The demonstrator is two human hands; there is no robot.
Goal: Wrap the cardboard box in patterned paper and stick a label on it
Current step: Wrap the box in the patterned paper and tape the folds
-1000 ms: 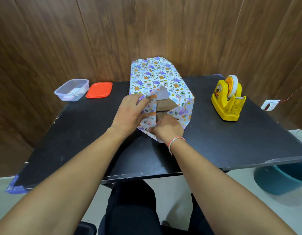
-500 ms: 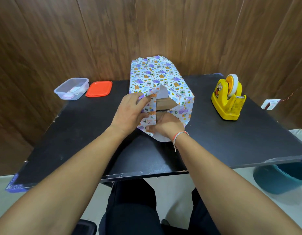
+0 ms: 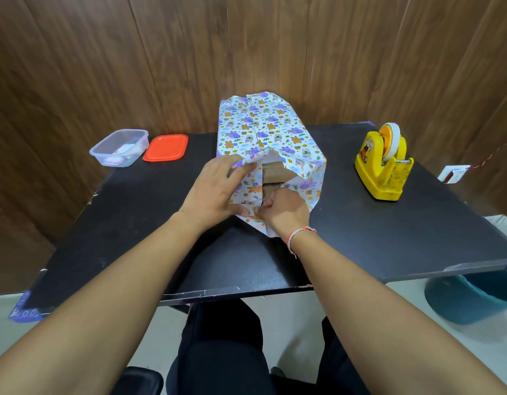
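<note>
A cardboard box stands mid-table, covered on top and sides in white patterned paper with purple and orange animals. Its near end is partly bare, and brown cardboard shows between the folded flaps. My left hand lies flat against the left flap and presses it onto the box's near end. My right hand, with a thread band at the wrist, pinches the lower paper flap at the bottom of that end. A clear plastic tub at the far left holds small paper slips.
An orange lid lies beside the tub. A yellow tape dispenser stands on the right of the black table. A wooden wall rises right behind the table. A teal basin sits on the floor at the right.
My right hand has shifted slightly along the bottom flap, gathering it against the box's near end. My left hand keeps pressing the left flap. The box has stayed in place.
</note>
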